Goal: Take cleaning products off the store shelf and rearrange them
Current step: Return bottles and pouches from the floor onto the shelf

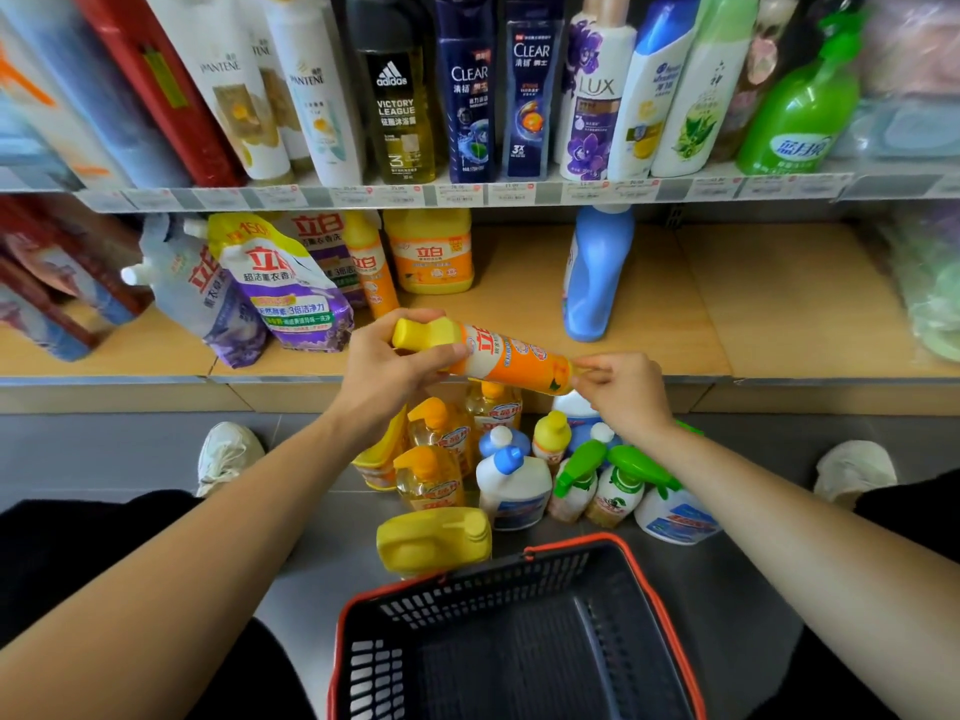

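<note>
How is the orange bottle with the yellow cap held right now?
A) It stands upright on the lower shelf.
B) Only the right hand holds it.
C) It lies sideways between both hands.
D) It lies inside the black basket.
C: the orange bottle lies sideways, the left hand gripping its yellow-cap end and the right hand pinching its base.

left hand (385, 370) gripping bottle (511, 363) at cap end | right hand (625, 396) pinching its base | both forearms outstretched
</note>
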Demonstrator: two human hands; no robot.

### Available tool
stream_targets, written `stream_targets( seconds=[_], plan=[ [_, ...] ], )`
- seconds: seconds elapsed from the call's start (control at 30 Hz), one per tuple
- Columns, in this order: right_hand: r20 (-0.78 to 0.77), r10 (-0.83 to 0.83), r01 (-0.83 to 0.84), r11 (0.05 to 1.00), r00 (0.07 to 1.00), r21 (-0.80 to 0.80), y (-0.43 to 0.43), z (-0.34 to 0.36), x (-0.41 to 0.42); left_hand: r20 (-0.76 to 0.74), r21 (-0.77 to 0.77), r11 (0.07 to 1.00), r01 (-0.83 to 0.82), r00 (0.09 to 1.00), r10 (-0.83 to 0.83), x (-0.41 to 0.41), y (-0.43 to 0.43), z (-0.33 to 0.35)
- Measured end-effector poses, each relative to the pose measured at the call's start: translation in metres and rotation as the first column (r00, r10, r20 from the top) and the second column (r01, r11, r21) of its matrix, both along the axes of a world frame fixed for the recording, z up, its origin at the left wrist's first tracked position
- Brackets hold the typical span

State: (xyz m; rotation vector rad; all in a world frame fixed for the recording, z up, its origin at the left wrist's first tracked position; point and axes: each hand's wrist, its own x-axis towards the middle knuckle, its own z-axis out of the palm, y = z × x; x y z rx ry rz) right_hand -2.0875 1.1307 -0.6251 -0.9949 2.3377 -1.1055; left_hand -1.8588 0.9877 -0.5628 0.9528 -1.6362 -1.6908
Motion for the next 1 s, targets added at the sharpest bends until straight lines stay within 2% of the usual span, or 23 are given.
stream_targets(
  seconds=[0.03, 0.07, 0.17, 0.27, 0.33, 0.4, 0.5, 0.67, 0.8, 0.9, 1.0],
  plan=[
    [-0.128, 0.052, -0.045, 0.997, 0.99, 0.056, 0.003, -0.005, -0.003, 0.031, -0.062, 0.998, 0.003, 1.0, -0.001, -0.005, -0.001, 0.0],
    [-0.173, 0.118, -0.096, 0.987, 0.978, 0.128, 0.007, -0.01, -0.005, 0.072, -0.131, 0.991, 0.012, 0.997, -0.003, -0.01, -0.001, -0.001],
    [-0.038, 0.328, -0.288, 0.875, 0.944, 0.389, 0.026, -0.03, -0.013, 0.197, -0.305, 0.95, 0.062, 0.98, -0.001, -0.027, -0.006, -0.009],
    [-0.055, 0.472, -0.368, 0.749, 0.88, 0.551, 0.05, -0.05, -0.02, 0.312, -0.416, 0.901, 0.126, 0.95, 0.011, -0.045, -0.009, -0.02],
    [-0.07, 0.477, -0.367, 0.753, 0.876, 0.546, 0.061, -0.06, -0.025, 0.37, -0.454, 0.874, 0.172, 0.929, 0.01, -0.056, -0.01, -0.028],
    [-0.016, 0.456, -0.394, 0.785, 0.89, 0.478, 0.069, -0.068, -0.028, 0.423, -0.477, 0.85, 0.223, 0.906, -0.001, -0.067, -0.009, -0.037],
    [0.035, 0.47, -0.436, 0.784, 0.882, 0.441, 0.076, -0.079, -0.03, 0.452, -0.465, 0.843, 0.272, 0.891, -0.039, -0.086, -0.009, -0.049],
    [-0.061, 0.475, -0.393, 0.787, 0.878, 0.475, 0.082, -0.093, -0.029, 0.564, -0.44, 0.787, 0.433, 0.815, -0.133, -0.116, -0.01, -0.073],
    [-0.073, 0.49, -0.405, 0.787, 0.869, 0.466, 0.083, -0.099, -0.031, 0.645, -0.393, 0.758, 0.521, 0.743, -0.176, -0.133, -0.009, -0.099],
    [-0.066, 0.474, -0.401, 0.803, 0.878, 0.441, 0.083, -0.101, -0.032, 0.732, -0.39, 0.686, 0.614, 0.659, -0.173, -0.141, -0.01, -0.117],
    [-0.062, 0.472, -0.404, 0.808, 0.879, 0.428, 0.083, -0.104, -0.033, 0.831, -0.402, 0.573, 0.714, 0.547, -0.098, -0.147, -0.016, -0.133]
  ],
)
